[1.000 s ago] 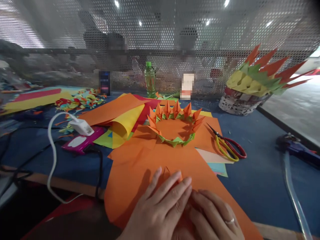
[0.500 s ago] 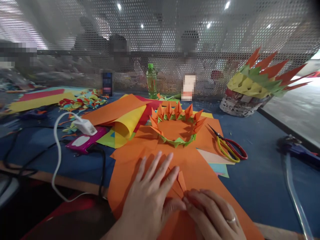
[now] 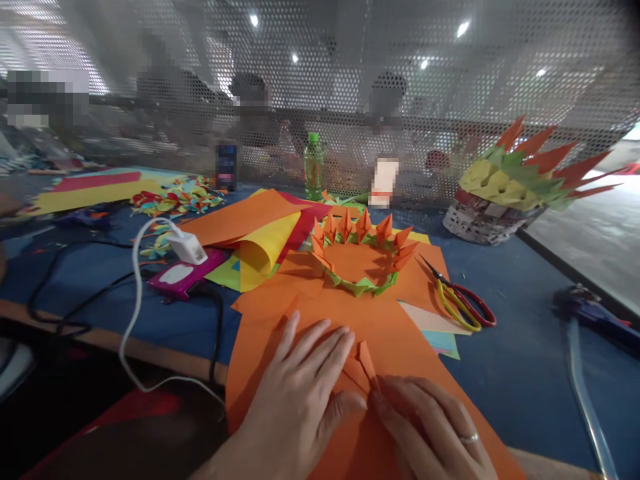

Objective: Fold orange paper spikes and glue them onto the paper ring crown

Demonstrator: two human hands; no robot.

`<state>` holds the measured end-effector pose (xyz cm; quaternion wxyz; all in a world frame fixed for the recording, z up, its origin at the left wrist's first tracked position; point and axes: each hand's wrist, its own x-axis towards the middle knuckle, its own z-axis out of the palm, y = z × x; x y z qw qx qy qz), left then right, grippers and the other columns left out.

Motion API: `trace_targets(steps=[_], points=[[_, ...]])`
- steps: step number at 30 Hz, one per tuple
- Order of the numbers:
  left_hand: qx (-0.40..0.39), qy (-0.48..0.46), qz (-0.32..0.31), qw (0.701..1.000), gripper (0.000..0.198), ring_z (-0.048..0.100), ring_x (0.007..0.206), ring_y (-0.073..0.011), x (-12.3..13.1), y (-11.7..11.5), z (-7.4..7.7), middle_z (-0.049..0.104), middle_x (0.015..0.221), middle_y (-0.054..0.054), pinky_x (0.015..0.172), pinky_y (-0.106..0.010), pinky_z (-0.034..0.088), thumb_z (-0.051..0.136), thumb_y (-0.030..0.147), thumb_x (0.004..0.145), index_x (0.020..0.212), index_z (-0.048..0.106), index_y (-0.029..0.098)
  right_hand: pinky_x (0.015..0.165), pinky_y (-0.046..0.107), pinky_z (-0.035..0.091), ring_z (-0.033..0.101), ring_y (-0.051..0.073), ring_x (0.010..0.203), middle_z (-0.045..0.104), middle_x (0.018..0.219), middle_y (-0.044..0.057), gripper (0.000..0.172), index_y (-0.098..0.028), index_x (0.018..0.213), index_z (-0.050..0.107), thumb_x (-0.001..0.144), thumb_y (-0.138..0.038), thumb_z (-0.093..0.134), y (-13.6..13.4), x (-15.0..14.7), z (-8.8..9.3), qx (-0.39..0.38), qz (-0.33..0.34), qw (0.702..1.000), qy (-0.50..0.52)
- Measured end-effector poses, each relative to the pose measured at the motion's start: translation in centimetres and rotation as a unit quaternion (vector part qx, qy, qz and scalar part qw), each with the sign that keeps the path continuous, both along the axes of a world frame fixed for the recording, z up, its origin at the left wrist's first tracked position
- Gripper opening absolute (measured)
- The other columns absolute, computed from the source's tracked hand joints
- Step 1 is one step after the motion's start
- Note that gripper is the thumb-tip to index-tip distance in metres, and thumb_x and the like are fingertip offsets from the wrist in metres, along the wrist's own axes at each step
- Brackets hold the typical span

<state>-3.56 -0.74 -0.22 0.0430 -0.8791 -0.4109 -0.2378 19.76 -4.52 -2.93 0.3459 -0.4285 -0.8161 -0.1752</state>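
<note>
A small folded orange paper piece [image 3: 367,363] lies on a large orange paper sheet [image 3: 280,317]. My left hand [image 3: 305,380] rests flat over the sheet, fingers stretched out, covering part of the folded piece's left side. On its lower right end, my right hand [image 3: 425,420] has its thumb and fingers closed on the folded piece; a ring is on one finger. Beyond my hands sits a ring of folded paper [image 3: 363,285], green at the base with orange points standing up around its far side.
Scissors [image 3: 463,300] with red and yellow handles lie right of the ring. A glue gun [image 3: 595,310] is farther right, a tall paper-point basket [image 3: 505,193] behind. To the left are a purple power strip [image 3: 185,277] with a white charger, cables and paper scraps. A green bottle [image 3: 313,170] stands behind.
My left hand's fingers have drawn closer together and back from the folded piece, showing more of its upper end. My right hand keeps its grip. The whole view has shifted slightly.
</note>
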Motion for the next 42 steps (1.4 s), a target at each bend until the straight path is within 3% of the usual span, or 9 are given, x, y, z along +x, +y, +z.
trace_targets(steps=[5,9,15,19,23,27,32,36,42], points=[[0.033,-0.125,0.019,0.991,0.050,0.057,0.131,-0.0243,-0.1,-0.7,-0.3,0.072,0.130,-0.005,0.130,-0.048,0.010,0.050,0.047,0.105,0.143,0.055,0.015,0.093,0.031,0.051,0.068,0.021,0.112,0.070,0.133,-0.001,0.039,-0.025,0.129,0.070,0.093,-0.015,0.056,1.0,1.8,0.8,0.040,0.016,0.991,-0.123],[0.060,-0.188,0.023,0.980,0.034,0.065,0.118,-0.0207,-0.5,-1.2,-0.5,0.077,0.117,-0.004,0.128,-0.047,0.022,0.056,0.022,0.102,0.135,0.062,0.017,0.092,0.035,0.050,0.065,0.025,0.115,0.070,0.133,0.003,0.040,-0.024,0.130,0.069,0.093,-0.018,0.054,1.7,2.3,1.1,0.029,-0.008,0.987,-0.156],[0.038,-0.202,0.001,0.979,0.041,0.071,0.104,-0.0137,-1.1,-2.0,-0.1,0.079,0.105,0.002,0.125,-0.038,0.030,0.055,-0.001,0.092,0.123,0.069,0.022,0.097,0.037,0.048,0.055,0.026,0.128,0.064,0.141,0.002,0.039,-0.026,0.129,0.069,0.094,-0.021,0.053,2.7,1.9,1.9,-0.039,-0.014,0.988,-0.149],[0.021,-0.217,0.006,0.976,0.041,0.067,0.115,-0.0150,-1.3,-1.5,-0.2,0.077,0.118,0.000,0.126,-0.039,0.027,0.052,0.003,0.095,0.129,0.066,0.022,0.096,0.037,0.048,0.054,0.027,0.128,0.065,0.139,0.004,0.039,-0.024,0.129,0.069,0.095,-0.020,0.050,3.2,1.4,2.6,-0.051,-0.005,0.988,-0.147],[-0.015,-0.138,-0.022,0.990,0.046,0.057,0.133,-0.0163,-1.6,-0.5,-0.4,0.068,0.139,-0.002,0.129,-0.039,0.018,0.044,0.009,0.100,0.142,0.058,0.022,0.095,0.039,0.048,0.056,0.027,0.124,0.067,0.135,0.006,0.042,-0.022,0.129,0.069,0.096,-0.014,0.044,3.5,0.7,2.8,-0.068,-0.009,0.990,-0.122],[-0.015,-0.110,-0.034,0.993,0.041,0.057,0.131,-0.0147,-1.3,-0.2,-0.9,0.071,0.134,0.003,0.131,-0.037,0.006,0.046,0.013,0.100,0.136,0.062,0.024,0.102,0.042,0.045,0.052,0.027,0.130,0.064,0.139,0.006,0.049,-0.021,0.136,0.064,0.096,-0.007,0.039,3.8,-0.4,3.1,-0.098,-0.025,0.990,-0.102],[0.034,-0.140,0.003,0.990,0.029,0.060,0.125,-0.0180,-0.3,-0.8,-1.8,0.074,0.126,0.000,0.130,-0.044,0.014,0.051,0.013,0.099,0.120,0.070,0.020,0.098,0.036,0.045,0.058,0.023,0.120,0.071,0.126,0.007,0.040,-0.015,0.133,0.065,0.096,-0.009,0.049,3.0,-1.0,3.6,-0.046,0.022,0.997,-0.050],[0.068,-0.155,0.009,0.986,0.031,0.062,0.122,-0.0206,0.4,-1.3,-2.4,0.074,0.123,-0.006,0.128,-0.047,0.020,0.049,0.009,0.098,0.119,0.071,0.014,0.099,0.033,0.047,0.061,0.022,0.118,0.074,0.124,0.002,0.038,-0.017,0.132,0.067,0.094,-0.014,0.061,1.8,-0.8,2.4,-0.051,0.079,0.993,-0.075],[0.098,-0.176,0.023,0.979,0.040,0.065,0.115,-0.0186,0.8,-1.8,-3.0,0.076,0.117,-0.005,0.127,-0.046,0.024,0.039,0.007,0.099,0.119,0.072,0.016,0.097,0.034,0.048,0.064,0.021,0.115,0.071,0.131,-0.005,0.036,-0.020,0.129,0.069,0.093,-0.027,0.070,2.0,-0.6,1.7,-0.056,0.063,0.994,-0.075]])
